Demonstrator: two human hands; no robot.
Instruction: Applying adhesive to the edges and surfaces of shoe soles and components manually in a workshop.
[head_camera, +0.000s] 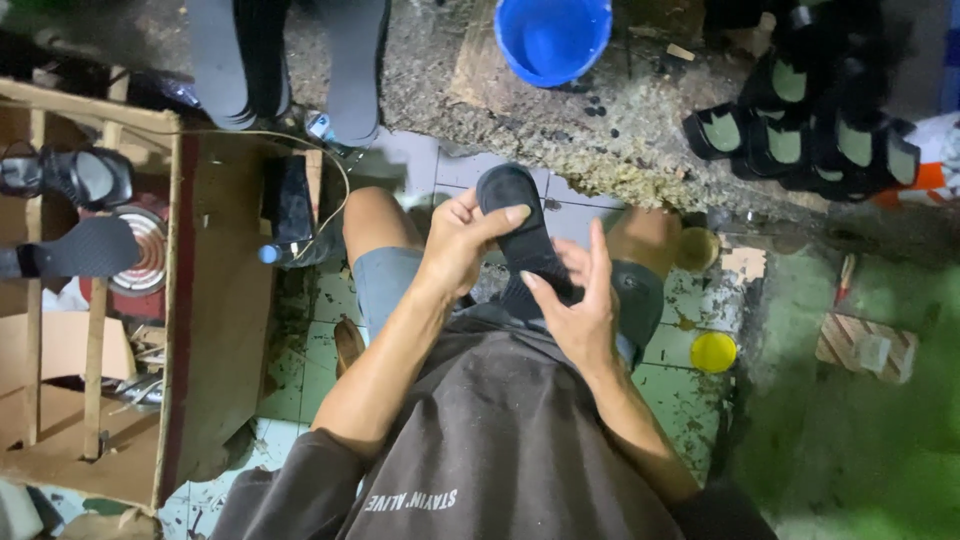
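Nearest the body, over the lap and just short of the black sole (520, 235): the right hand (580, 300), fingers loosely spread and straight, fingertips laid on the sole's near end, palm turned toward the left. Not clenched, pressing or steadying rather than gripping. Slightly farther along the sole, on its left flank: the left hand (462, 245), thumb over the top face and fingers curled under, pinching the sole at about mid-length. Both hands touching it, the left with the firmer hold, the right nearer the body. Long axis of the sole running away from the body, rounded end pointing outward between the bare knees, near end down toward the lap and partly hidden by the right palm. Beyond the sole's far end: a rough concrete ledge, then a blue bucket (552, 35). Right of the sole, well apart: a yellow lid (713, 351) on the tiled floor and a stack of black sandals (800, 135). Left of it: a cardboard box (215, 300).
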